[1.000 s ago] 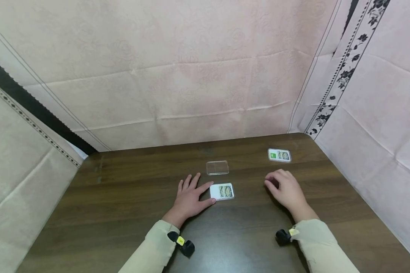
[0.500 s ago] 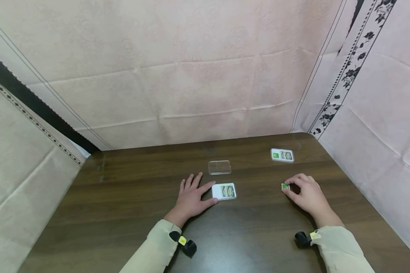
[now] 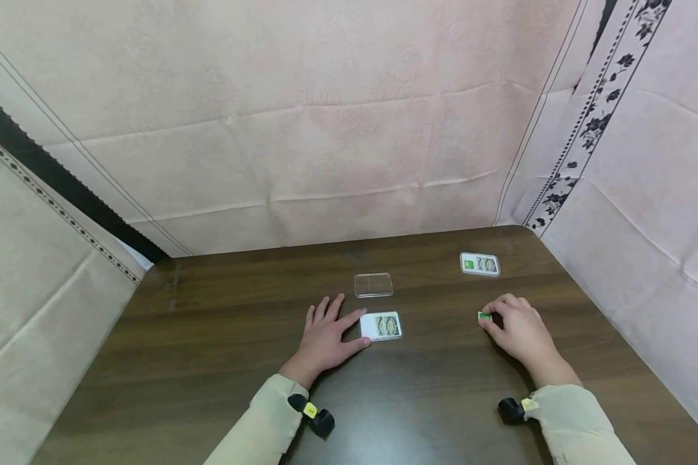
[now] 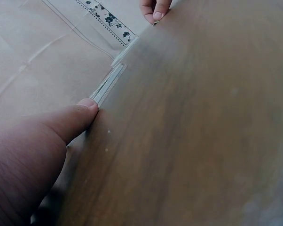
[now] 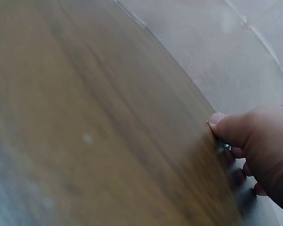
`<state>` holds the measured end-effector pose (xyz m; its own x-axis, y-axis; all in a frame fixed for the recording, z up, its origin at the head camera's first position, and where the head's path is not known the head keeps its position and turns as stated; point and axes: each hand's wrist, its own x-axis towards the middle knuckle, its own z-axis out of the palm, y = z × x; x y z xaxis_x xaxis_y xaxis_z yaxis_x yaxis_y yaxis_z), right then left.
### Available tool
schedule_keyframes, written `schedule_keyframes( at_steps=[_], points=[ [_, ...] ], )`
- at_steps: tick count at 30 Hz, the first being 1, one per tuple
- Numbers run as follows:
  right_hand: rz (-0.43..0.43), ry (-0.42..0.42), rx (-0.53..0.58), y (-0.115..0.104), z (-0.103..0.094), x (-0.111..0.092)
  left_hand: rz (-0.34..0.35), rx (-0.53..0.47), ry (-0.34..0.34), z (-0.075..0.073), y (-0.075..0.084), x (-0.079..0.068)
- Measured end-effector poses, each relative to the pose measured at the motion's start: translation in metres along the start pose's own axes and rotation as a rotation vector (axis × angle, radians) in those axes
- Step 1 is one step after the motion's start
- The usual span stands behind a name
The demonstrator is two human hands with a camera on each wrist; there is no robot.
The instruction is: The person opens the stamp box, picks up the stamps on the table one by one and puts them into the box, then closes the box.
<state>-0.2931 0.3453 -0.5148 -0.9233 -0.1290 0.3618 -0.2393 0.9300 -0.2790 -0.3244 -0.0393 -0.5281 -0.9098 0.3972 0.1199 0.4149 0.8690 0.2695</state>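
My left hand point(image 3: 326, 332) lies spread on the table, its thumb and forefinger straight and touching the left corners of a clear plastic case point(image 3: 380, 326). That case has a white left part and two printed green-and-grey pictures on its right. In the left wrist view the thumb presses against the end of the thin case point(image 4: 108, 84). Off to the right, my right hand point(image 3: 520, 332) pinches a small green-and-white square tile point(image 3: 484, 316) between thumb and forefinger, low over the table. Its fingers partly cover the tile.
A clear empty lid point(image 3: 373, 285) lies just behind the case. Farther back on the right is a similar flat case point(image 3: 479, 264) with a green square and printed pictures. Pale cloth point(image 3: 326, 129) hangs along the far edge of the brown wooden table point(image 3: 238, 400).
My right hand has moved right and now shows a green-and-white tile in its fingertips. In the last half second it has barely shifted. The left hand stays at the case.
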Motion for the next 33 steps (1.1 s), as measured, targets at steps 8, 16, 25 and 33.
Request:
schedule_keyframes(
  at_steps=[8, 16, 25, 33],
  points=[
    [-0.031, 0.022, -0.026, -0.002, 0.003, 0.0, 0.005, -0.018, -0.003, 0.0, -0.001, -0.001],
    [-0.099, 0.073, -0.032, 0.001, 0.006, 0.003, -0.005, -0.006, -0.012, -0.001, 0.0, 0.001],
    [-0.163, 0.041, 0.098, 0.008, 0.007, 0.001, -0.001, -0.008, -0.015, 0.0, 0.0, 0.001],
    [-0.227, -0.015, 0.133, 0.011, 0.004, 0.002, 0.0, -0.008, -0.009, -0.001, 0.001, 0.001]
  ],
)
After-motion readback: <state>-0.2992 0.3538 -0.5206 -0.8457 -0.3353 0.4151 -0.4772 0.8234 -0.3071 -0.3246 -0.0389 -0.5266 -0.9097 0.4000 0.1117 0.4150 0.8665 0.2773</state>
